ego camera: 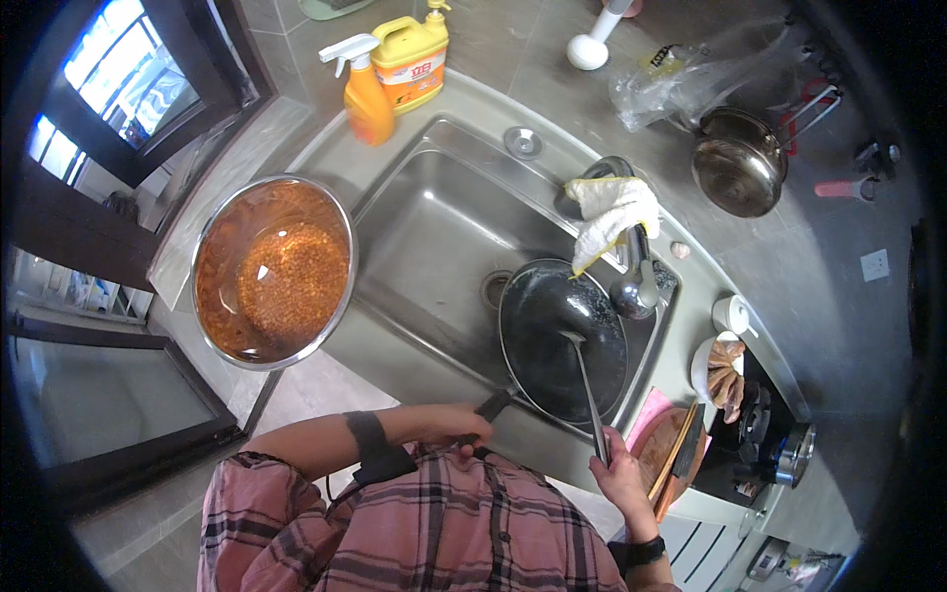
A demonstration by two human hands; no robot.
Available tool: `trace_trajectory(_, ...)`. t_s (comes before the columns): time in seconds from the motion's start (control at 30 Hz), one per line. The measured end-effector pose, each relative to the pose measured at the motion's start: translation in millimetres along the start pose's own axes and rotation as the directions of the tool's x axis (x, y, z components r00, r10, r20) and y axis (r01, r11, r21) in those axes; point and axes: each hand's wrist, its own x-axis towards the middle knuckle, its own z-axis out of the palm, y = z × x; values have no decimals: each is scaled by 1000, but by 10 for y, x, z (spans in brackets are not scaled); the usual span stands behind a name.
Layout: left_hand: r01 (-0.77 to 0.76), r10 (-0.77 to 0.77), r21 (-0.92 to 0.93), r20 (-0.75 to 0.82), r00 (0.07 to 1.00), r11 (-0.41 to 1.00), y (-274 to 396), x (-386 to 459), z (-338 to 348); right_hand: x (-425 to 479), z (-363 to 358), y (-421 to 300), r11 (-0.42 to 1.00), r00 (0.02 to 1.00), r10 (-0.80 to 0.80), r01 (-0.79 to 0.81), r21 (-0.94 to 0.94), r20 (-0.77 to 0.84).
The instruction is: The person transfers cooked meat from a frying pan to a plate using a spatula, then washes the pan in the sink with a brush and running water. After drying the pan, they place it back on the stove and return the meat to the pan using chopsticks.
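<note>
My left hand (460, 428) is closed around the black handle (494, 405) of a dark wok (544, 362). The wok rests over the right part of a stainless steel sink (414, 229), tilted, with its inside facing me. In my right hand (623, 479) is the dark grip of a metal spatula (589, 388), whose head lies against the wok's inner surface. A chrome faucet (635, 285) reaches over the wok's far right edge. The white cloth (614, 211) draped by the faucet has a yellow edge.
Left of the sink stands a large metal basin (350, 281) of soaked beans in liquid. Behind it are an orange spray bottle (368, 103) and a yellow detergent jug (414, 63). To the right lie a round cutting board (655, 448), chopsticks (669, 451) and a white bowl (701, 370).
</note>
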Motion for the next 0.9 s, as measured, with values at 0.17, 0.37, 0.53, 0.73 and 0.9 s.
trace_trajectory(0.17,47,-49,45,45,998,998,22,-31,-57,187,101,181,997,998,-59,58,-41,-5)
trace_trajectory(0.37,-58,32,218,118,992,974,-193,496,-451,375,252,427,985,998,-57,57,-162,2)
trace_trajectory(0.53,16,-39,168,134,990,986,37,297,-450,437,240,401,970,997,-11,29,-241,75)
trace_trajectory(0.73,-85,297,651,-224,928,755,9,319,-524,535,-236,28,853,874,181,89,-514,452)
trace_trajectory(0.9,-33,526,884,-246,814,466,-4,56,-412,814,-1629,-819,973,937,-220,231,8,-272)
